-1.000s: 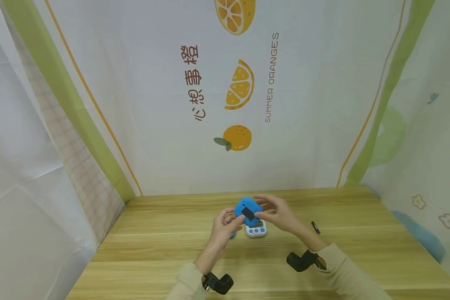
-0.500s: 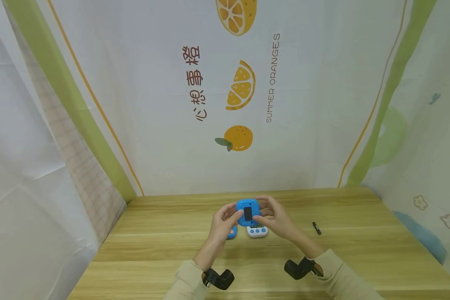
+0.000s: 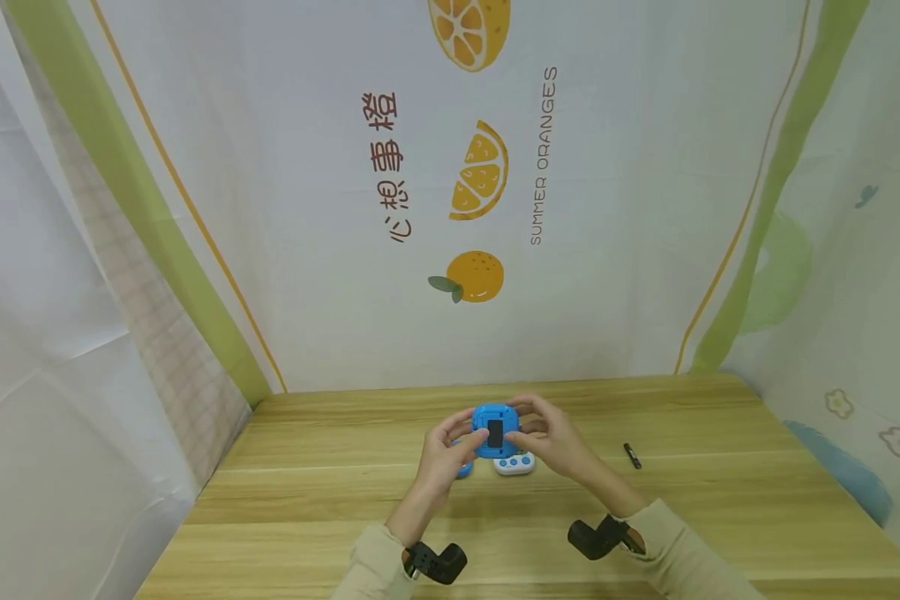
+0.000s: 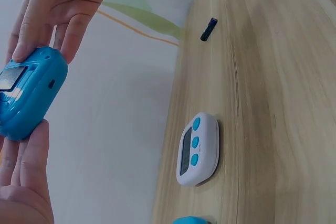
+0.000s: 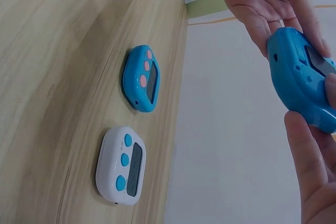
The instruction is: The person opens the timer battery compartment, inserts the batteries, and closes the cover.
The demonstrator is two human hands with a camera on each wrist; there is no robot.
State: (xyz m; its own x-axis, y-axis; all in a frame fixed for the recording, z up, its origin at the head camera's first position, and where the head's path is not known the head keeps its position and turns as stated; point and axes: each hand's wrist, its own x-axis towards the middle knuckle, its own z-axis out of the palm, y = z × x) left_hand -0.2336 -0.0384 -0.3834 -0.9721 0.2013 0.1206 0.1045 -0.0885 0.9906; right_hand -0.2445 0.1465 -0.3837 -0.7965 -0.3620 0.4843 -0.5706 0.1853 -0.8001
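A blue kitchen timer (image 3: 484, 413) is held up above the table, its back with a dark rectangular panel turned towards me. My left hand (image 3: 441, 457) grips its left side, thumb on the back. On the opposite side my right hand (image 3: 560, 437) holds the edge, thumb beside the dark panel. The fingers behind the timer are partly hidden. Below it, a white timer (image 5: 108, 170) with blue buttons and a second blue timer (image 5: 137, 80) with pink buttons rest on the table. In the head view the held timer and left hand partly cover these two.
A small dark cylinder, like a battery (image 3: 632, 456), lies on the wooden table (image 3: 330, 492) to the right of the hands. White printed curtains (image 3: 607, 250) hang behind the table's far edge and at both sides.
The held timer has turned from a slanted pose to an upright, squared one and sunk slightly, covering more of the white timer. Both hands keep their hold.
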